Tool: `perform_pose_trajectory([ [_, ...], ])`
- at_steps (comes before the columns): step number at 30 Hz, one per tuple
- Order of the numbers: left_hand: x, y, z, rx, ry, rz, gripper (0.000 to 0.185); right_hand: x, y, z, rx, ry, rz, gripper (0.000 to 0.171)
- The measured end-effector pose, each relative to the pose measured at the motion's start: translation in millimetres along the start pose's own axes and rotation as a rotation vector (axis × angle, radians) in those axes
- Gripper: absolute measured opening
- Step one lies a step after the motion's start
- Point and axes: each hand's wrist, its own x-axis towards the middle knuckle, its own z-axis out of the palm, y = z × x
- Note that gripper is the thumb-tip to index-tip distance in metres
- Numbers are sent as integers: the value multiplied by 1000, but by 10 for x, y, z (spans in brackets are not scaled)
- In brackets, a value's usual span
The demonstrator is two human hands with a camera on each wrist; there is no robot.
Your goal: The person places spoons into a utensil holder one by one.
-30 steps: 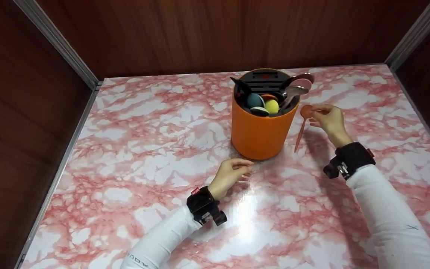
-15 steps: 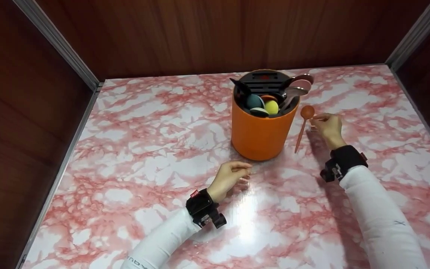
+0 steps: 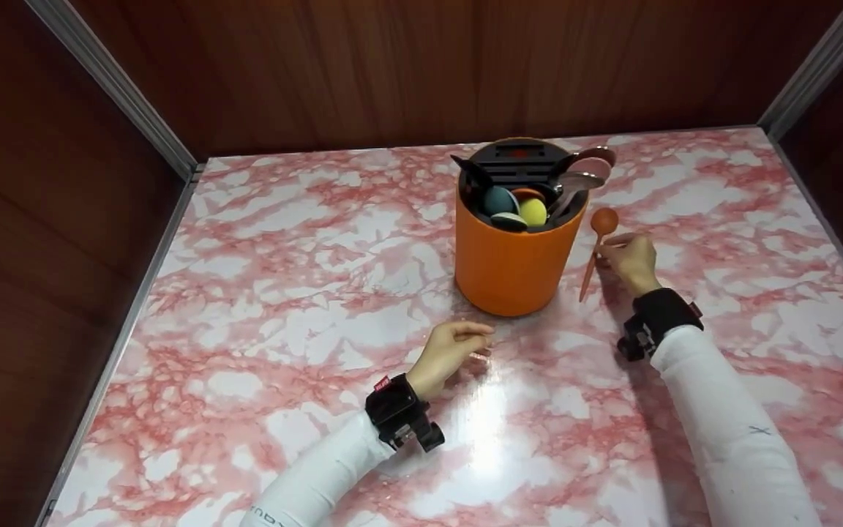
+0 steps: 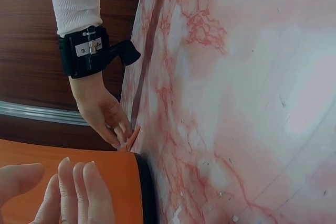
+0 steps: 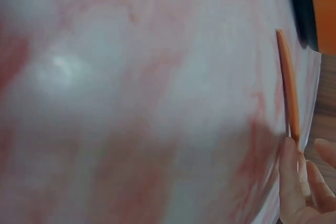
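An orange spoon (image 3: pixel 604 221) with a round bowl and thin handle lies on the table, right of an orange utensil holder (image 3: pixel 513 267). My right hand (image 3: pixel 631 260) is at its handle, fingertips beside or touching it below the bowl. In the right wrist view, the fingers of my right hand (image 5: pixel 296 182) stand around the spoon's handle (image 5: pixel 290 87) with a gap between them; no firm pinch shows. My left hand (image 3: pixel 447 355) hovers just in front of the holder, its fingers relaxed and nothing in them. The left wrist view shows these fingers (image 4: pixel 68 190) before the holder's orange wall (image 4: pixel 121 177).
The holder's black slotted top carries several utensils: pink spoons (image 3: pixel 586 172), a dark teal head (image 3: pixel 500 200), a yellow one (image 3: pixel 533 211) and black handles (image 3: pixel 473 170). Wood-look panels (image 3: pixel 421 73) enclose the marbled pink-and-white table (image 3: pixel 282 293) at the back and sides.
My right hand let go of the spoon's bowl, then slid toward me along the spoon to its handle. The spoon has stayed nearly in place, and my left hand has hardly moved.
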Motion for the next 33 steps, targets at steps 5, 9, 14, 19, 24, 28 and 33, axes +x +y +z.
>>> perform_pose_trajectory([
  [5, -2, 7, -6, -6, 12, 6, 30, 11, 28, 28, -16, -19, 15, 32],
  [9, 7, -6, 0, -24, 4, -19, 31, 25, 43, 43, -56, -11, 5, 34],
  [14, 15, -16, 2, -25, 6, -20, 30, 38, 34, 62, -136, -5, -1, 33],
  [19, 11, -24, 3, -30, 0, -34, 31, 40, -2, 54, -226, -14, -18, 29],
  [24, 8, -52, 21, -39, -1, -55, 30, 22, -55, 19, -276, -75, 9, 30],
  [28, 11, -64, 39, -49, -10, -49, 30, 40, -58, -16, -133, -189, 129, 28],
  [33, 20, -68, 56, -49, -16, -34, 28, 41, -14, -46, 88, -266, 270, 8],
])
